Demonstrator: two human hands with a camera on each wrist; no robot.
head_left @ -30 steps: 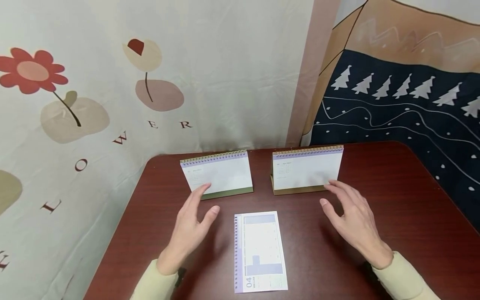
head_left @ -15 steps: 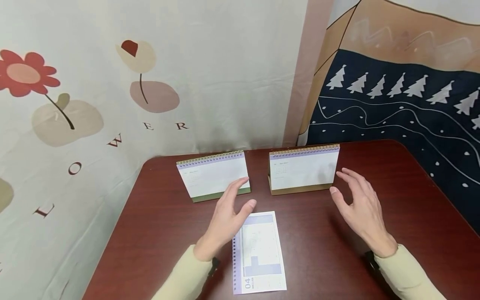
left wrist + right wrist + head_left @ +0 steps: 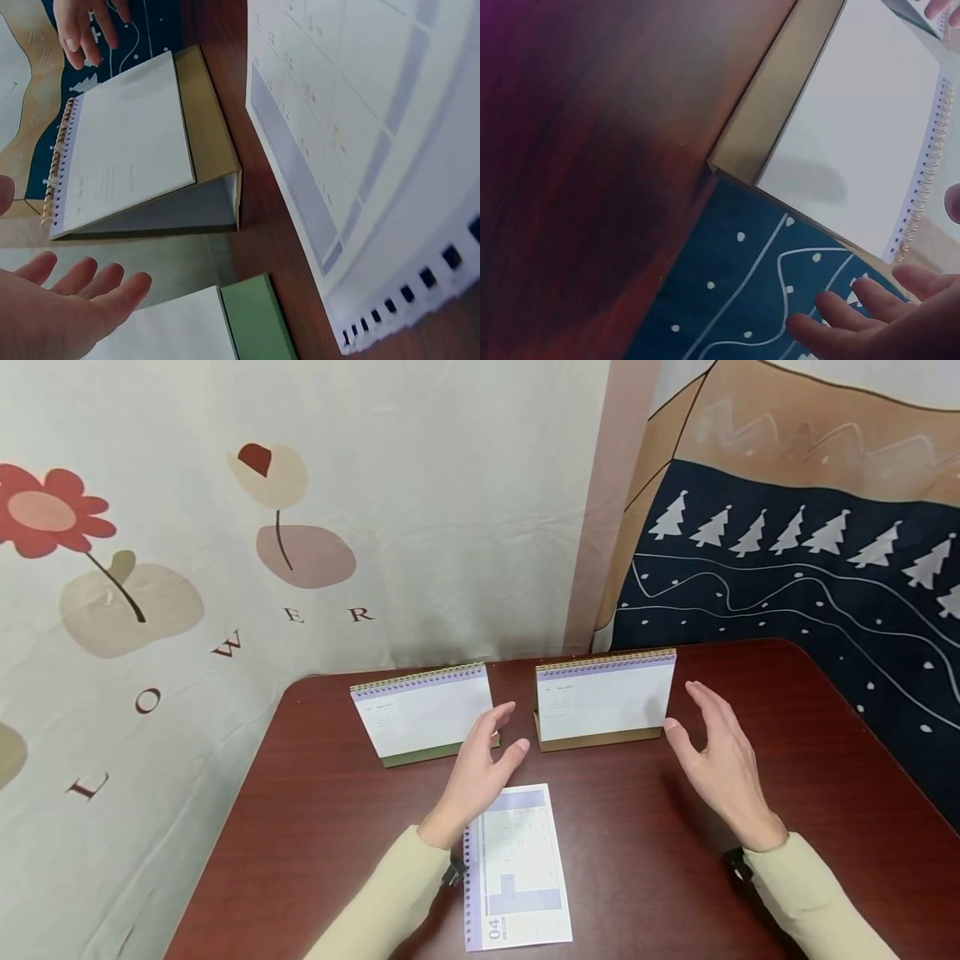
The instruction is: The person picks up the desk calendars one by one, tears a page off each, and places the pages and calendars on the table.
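Observation:
In the head view my left hand (image 3: 474, 777), fingers loosely bent, hovers between the green-based desk calendar (image 3: 420, 714) and a loose calendar page (image 3: 528, 868). It partly covers the lower right corner of that calendar and the page's upper left. My right hand (image 3: 718, 767) is held beside the right edge of the brown-based desk calendar (image 3: 606, 700), thumb spread from the fingers. Nothing is held in either hand. The left wrist view shows the brown-based calendar (image 3: 127, 142) standing as a tent. The page, punched along one edge and marked 04, lies flat.
Both calendars stand on a dark red-brown table (image 3: 330, 852) near its back edge, a gap between them. Behind it hang a pale cloth (image 3: 465, 510) with printed flowers and a dark blue cloth (image 3: 750, 585) with white trees.
My left hand has moved right, from in front of the green-based calendar's left part to its right corner. My right hand has shifted slightly right and farther away. The view has turned a little.

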